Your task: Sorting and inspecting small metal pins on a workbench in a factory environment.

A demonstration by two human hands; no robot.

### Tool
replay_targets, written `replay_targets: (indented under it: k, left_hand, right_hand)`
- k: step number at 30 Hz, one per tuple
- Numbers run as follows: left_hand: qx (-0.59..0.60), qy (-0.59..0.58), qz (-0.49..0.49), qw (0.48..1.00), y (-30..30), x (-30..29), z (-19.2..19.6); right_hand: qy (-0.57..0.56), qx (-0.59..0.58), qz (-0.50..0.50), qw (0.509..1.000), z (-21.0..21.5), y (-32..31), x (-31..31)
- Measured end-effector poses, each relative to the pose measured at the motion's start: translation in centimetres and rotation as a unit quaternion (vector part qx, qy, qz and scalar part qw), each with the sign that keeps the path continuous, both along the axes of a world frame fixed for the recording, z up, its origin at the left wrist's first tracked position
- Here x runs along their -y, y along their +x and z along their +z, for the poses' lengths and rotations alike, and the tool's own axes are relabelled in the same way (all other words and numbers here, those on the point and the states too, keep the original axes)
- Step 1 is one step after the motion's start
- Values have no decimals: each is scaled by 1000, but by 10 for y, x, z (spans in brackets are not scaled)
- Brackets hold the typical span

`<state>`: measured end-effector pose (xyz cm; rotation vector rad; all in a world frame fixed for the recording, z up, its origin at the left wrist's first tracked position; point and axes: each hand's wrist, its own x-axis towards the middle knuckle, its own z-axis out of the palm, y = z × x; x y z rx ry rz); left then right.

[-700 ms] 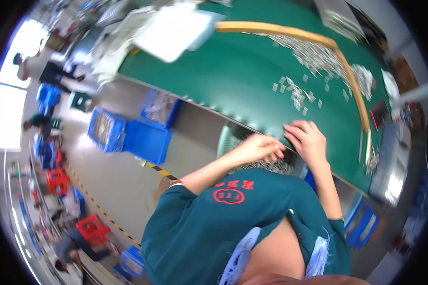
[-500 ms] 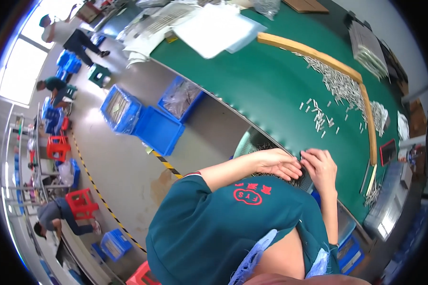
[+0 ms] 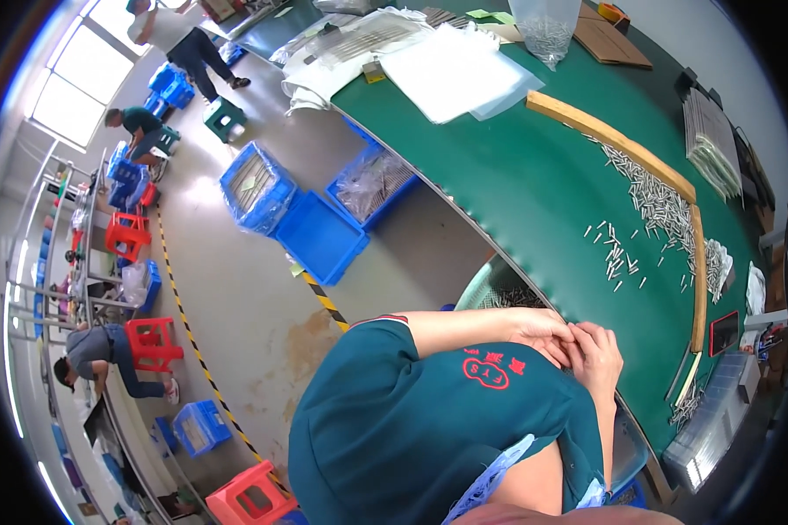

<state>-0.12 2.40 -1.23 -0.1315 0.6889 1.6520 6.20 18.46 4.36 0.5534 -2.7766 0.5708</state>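
Observation:
My left hand [image 3: 543, 331] and my right hand [image 3: 597, 350] are pressed together in front of my chest, at the near edge of the green table [image 3: 534, 175]. The fingers of both are curled and touching each other. Whatever lies between them is hidden. Just beyond the hands, below the table edge, a pale green basket [image 3: 496, 293] holds small metal pins. More loose pins [image 3: 622, 254] lie scattered on the table. A thicker pile of pins [image 3: 657, 197] rests against wooden strips [image 3: 613, 140].
A clear bag of pins [image 3: 543, 31] and white sheets [image 3: 455, 70] lie at the table's far end. Blue crates [image 3: 320, 236] stand on the floor beside the table. Yellow-black tape [image 3: 193, 341] crosses the floor. Red stools [image 3: 153, 341] and other people are at the left.
My hands have closed together and drawn back from the table edge toward my chest. The view has swung, showing more of the floor and the far end of the table.

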Motion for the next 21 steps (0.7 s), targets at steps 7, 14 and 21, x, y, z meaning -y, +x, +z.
replay_targets:
  k: [7, 14, 21]
  left_hand:
    - [-77, -29, 12, 997, 9, -4, -12]
    - [-74, -31, 9, 997, 17, -5, -10]
    - [-257, -37, -25, 965, 5, 18, 9]
  right_hand:
    - [1, 71, -39, 997, 11, 10, 8]
    - [-69, 116, -39, 990, 4, 14, -1]
    - [-236, 203, -39, 950, 16, 5, 4]
